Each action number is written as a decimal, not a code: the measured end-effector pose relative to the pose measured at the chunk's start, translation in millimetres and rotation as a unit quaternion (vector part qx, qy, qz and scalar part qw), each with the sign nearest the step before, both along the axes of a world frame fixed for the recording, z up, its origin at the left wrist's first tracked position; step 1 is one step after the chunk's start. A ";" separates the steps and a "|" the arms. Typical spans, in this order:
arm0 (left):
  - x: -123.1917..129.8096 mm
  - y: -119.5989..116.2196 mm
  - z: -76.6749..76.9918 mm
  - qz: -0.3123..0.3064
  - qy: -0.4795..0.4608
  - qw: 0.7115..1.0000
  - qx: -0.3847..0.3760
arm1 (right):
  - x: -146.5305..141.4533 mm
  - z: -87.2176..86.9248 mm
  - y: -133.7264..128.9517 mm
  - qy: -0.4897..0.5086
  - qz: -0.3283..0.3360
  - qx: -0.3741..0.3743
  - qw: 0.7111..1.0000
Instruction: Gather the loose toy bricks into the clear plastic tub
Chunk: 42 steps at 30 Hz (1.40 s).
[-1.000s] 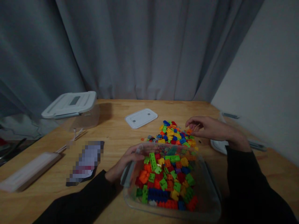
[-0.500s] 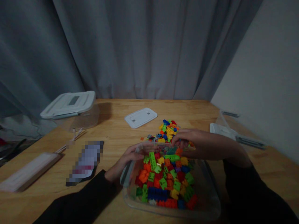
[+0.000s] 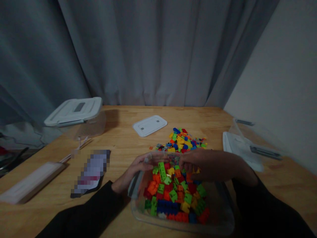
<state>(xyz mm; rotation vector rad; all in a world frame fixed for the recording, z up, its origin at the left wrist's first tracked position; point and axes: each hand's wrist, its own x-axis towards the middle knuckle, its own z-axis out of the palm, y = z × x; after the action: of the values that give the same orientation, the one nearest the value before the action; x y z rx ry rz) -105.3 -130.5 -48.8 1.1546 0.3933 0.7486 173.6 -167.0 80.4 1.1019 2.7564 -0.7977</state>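
"Where's the left hand [image 3: 135, 168]?"

"Curled around the near-left rim of the clear plastic tub [image 3: 183, 228], on the wooden table [image 3: 123, 132]. A firm hold there steadies it."

"And the right hand [image 3: 210, 164]?"

"Half-closed over the far rim, reaching among the toy bricks [image 3: 173, 195] (whether it holds one, I can't tell). Best kept low, clear of the loose pile [image 3: 179, 140] beyond."

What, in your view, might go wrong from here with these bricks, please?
The loose pile of bricks lies right against the far rim of the clear plastic tub, so the right hand might knock some across the table. The left hand holds only one side, so the tub might shift.
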 end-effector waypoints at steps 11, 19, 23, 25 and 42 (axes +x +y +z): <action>2.4 -0.3 -0.9 0.019 0.001 1.000 0.005 | 2.5 -1.5 -1.6 0.050 0.029 -0.033 0.998; 1.1 -3.3 0.7 0.023 0.009 1.000 -0.002 | 9.7 8.4 6.7 0.079 -0.052 0.026 0.995; 0.7 -4.8 -0.3 0.025 0.007 1.000 -0.011 | 21.1 4.6 24.2 0.160 -0.115 0.079 0.977; 0.9 -4.0 -1.0 0.020 0.005 1.000 -0.012 | 28.7 -2.7 39.9 0.224 -0.166 0.116 0.953; 0.0 0.4 -1.1 -0.007 0.005 1.000 -0.011 | 69.0 -146.1 152.8 0.169 -0.285 0.184 0.925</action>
<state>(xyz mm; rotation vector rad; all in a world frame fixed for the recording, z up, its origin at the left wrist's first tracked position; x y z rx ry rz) -105.3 -130.1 -49.8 1.1392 0.4009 0.7240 242.6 -14.2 -65.7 2.0870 2.9658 -0.5505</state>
